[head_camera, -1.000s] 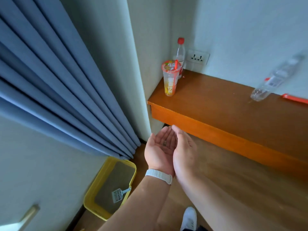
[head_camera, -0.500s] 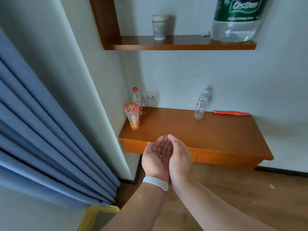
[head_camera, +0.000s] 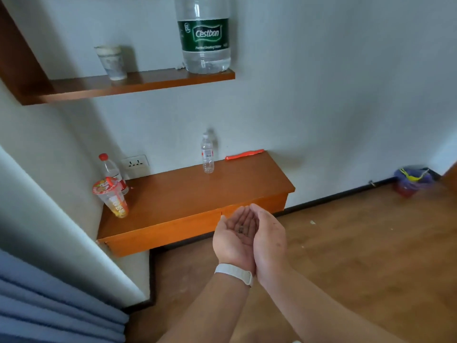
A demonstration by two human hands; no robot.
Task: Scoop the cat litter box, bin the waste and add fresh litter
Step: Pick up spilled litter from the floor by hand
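I see the left hand (head_camera: 232, 240) and right hand (head_camera: 270, 241) touching like a bowl, fingers softly bent. Tiny dark bits (head_camera: 241, 229) lie in the left palm. The bin (head_camera: 411, 180) stands far right.

One view only: your head cam, wide-angle. You face the wall (head_camera: 321, 95), looking forward and down. Tabletop (head_camera: 197, 194) mid-frame left, shelf (head_camera: 153, 81) upper left, floor (head_camera: 358, 256) right and below. Your left grip (head_camera: 232, 241) and right grip (head_camera: 269, 241) sit near the lens, lower centre, nearest things in frame.
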